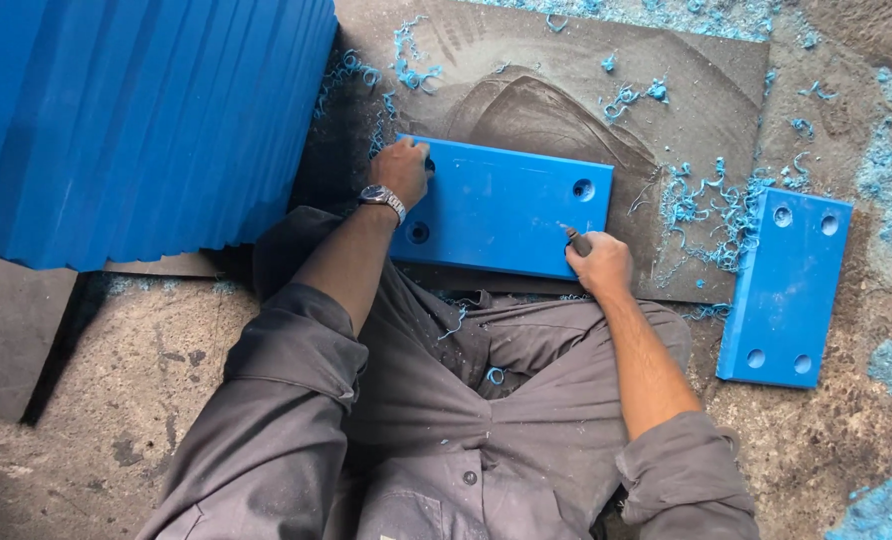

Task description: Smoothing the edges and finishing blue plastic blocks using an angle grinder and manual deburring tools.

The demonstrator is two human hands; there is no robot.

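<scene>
Shavings cling to your lap, and just beyond, your right hand (598, 262) grips a small tool (576, 239) at the blue plate's (501, 205) near edge while your left hand (403, 170) clamps its far corner, trimming seemingly midway, one drilled plate (784, 288) aside, stacked slabs (146, 120) beyond.

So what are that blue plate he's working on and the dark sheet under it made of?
The blue plate looks like solid plastic: matte, evenly coloured through its edges, and curly blue shavings lie around it, the kind plastic sheds when trimmed. The dark sheet seems to be rubber or worn board, dull grey and scuffed; I can't tell which. The right hand grips a small tool against the plate's edge.
</scene>
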